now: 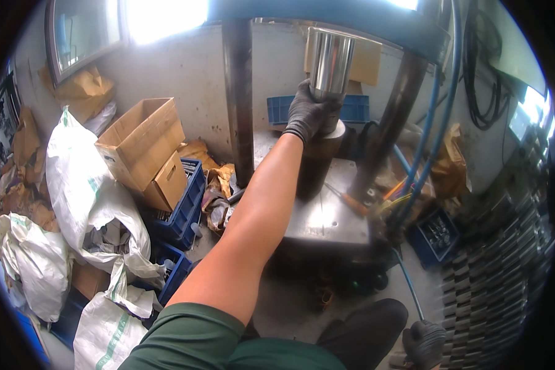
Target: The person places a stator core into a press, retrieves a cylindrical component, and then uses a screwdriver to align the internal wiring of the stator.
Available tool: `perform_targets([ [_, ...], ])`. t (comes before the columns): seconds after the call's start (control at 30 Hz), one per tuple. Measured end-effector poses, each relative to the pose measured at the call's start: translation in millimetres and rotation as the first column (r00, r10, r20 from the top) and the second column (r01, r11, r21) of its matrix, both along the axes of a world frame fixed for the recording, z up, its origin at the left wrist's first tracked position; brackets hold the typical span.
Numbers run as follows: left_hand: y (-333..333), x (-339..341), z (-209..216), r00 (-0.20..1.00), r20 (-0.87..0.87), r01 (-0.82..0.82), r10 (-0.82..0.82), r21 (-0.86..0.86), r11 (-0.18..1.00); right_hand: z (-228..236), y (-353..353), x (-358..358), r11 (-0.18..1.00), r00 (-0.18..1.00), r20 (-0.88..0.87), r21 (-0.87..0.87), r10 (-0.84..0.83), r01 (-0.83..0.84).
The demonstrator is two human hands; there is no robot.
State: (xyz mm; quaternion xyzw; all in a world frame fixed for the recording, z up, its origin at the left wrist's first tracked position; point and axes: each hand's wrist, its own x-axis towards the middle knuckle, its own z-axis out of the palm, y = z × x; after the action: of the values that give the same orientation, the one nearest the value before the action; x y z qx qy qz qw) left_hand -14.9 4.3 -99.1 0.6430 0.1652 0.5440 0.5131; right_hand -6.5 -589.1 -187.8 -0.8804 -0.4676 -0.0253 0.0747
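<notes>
Left hand (307,114): gloved, clenched round base of shiny steel cylinder (330,61).
Cylinder: upright, long axis vertical, atop dark die (317,160) on press worktop (327,216).
Right hand (424,342): gloved, low, well apart; grip unclear.

The left arm is stretching forward and up, bare from a green sleeve to the wrist. The left hand (306,112), wearing a dark glove, is curling its fingers in a grip. The gloved right hand (423,343) is hanging low, fingers loosely bent.
</notes>
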Motion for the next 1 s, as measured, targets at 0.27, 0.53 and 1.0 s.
perform_targets([
  [0.27, -2.8, -7.7, 3.5, 0.998, -0.064, -0.009, 0.010, 0.028, 1.000, 3.4, 4.4, -1.7, 0.998, 1.000, -0.011, 0.060, 0.000, 0.001],
  [0.53, -11.5, -8.2, 6.5, 0.998, -0.058, -0.025, 0.027, 0.035, 0.999, 8.0, 2.9, 0.7, 0.999, 1.000, -0.020, 0.050, -0.006, 0.007],
  [1.0, 2.3, -11.9, 3.0, 0.991, -0.126, -0.029, 0.032, 0.032, 0.999, 66.9, 62.5, 41.9, 0.951, 0.991, 0.069, 0.282, 0.115, -0.130],
])
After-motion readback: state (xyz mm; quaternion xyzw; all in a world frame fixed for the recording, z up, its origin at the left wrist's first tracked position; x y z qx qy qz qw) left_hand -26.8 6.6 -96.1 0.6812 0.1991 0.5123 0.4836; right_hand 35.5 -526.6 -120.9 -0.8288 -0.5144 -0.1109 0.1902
